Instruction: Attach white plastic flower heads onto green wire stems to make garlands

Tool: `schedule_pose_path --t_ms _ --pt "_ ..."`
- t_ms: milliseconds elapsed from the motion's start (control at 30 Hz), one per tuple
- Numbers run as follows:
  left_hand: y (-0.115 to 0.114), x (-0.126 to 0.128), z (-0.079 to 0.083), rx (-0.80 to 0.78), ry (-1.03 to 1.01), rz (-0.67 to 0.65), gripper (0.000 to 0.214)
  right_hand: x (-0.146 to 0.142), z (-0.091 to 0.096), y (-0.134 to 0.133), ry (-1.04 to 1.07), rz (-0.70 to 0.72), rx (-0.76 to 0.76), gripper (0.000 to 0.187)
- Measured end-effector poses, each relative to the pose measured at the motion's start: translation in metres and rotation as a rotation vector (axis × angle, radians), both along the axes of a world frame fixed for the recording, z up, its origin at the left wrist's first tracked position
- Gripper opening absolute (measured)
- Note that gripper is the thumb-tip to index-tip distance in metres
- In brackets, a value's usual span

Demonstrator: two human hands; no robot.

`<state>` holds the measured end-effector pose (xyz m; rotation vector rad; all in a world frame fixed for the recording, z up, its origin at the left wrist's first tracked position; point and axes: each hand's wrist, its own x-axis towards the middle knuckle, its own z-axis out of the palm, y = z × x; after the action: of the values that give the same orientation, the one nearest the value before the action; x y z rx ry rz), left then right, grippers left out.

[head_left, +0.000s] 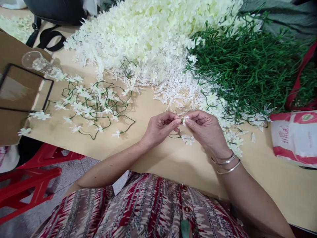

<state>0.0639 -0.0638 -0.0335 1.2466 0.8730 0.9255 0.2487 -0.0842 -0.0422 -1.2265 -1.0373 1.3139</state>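
My left hand point(162, 129) and my right hand point(205, 130) meet fingertip to fingertip over the table. Between them is a small white artificial flower point(185, 120), pinched by the right thumb and index finger. The left fingertips are closed on a green plastic stem, mostly hidden by the fingers, at the flower's base. Just below hangs or lies another white flower point(188, 139) on a green stem; whether it touches the table I cannot tell. Left of my hands lie flowers joined to green stems point(94, 102). Beyond my hands spread loose thin white sticks point(173, 89).
A big heap of white and cream petals point(148, 29) covers the back, with a pile of green stems point(247, 66) at its right. A red-and-white packet point(294, 137) lies right. A clear plastic cup point(41, 62) lies tipped at left, near a cardboard box point(15, 86). Red stools point(32, 185) stand below.
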Motion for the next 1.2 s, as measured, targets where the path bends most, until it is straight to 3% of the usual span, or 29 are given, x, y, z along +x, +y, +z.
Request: schedule_pose_path --t_ms 400,700,833,933,1000,1100,1200 --pt "0.0 -0.001 -0.002 0.042 0.019 -0.022 0.045 0.0 0.005 0.004 -0.104 0.096 0.104 0.021" --pt "0.002 0.001 -0.001 -0.016 -0.099 0.027 0.043 0.016 0.011 0.008 0.153 0.066 0.003 0.03" --pt "0.015 -0.016 0.003 -0.177 -0.268 0.055 0.037 0.02 0.007 0.01 0.214 0.016 -0.03 0.021" --pt "0.03 -0.032 0.014 -0.323 -0.52 0.239 0.035 0.02 0.003 0.011 0.207 0.016 -0.042 0.02" --pt "0.036 -0.037 0.023 -0.346 -0.602 0.32 0.046 0.02 0.002 0.011 0.189 0.029 -0.05 0.023" --pt "0.037 -0.035 0.027 -0.456 -0.617 0.274 0.055 0.021 0.005 0.01 0.142 0.038 -0.034 0.025" --pt "0.032 -0.027 0.02 -0.547 -0.551 0.142 0.053 0.02 0.011 0.007 -0.053 0.062 0.064 0.018"
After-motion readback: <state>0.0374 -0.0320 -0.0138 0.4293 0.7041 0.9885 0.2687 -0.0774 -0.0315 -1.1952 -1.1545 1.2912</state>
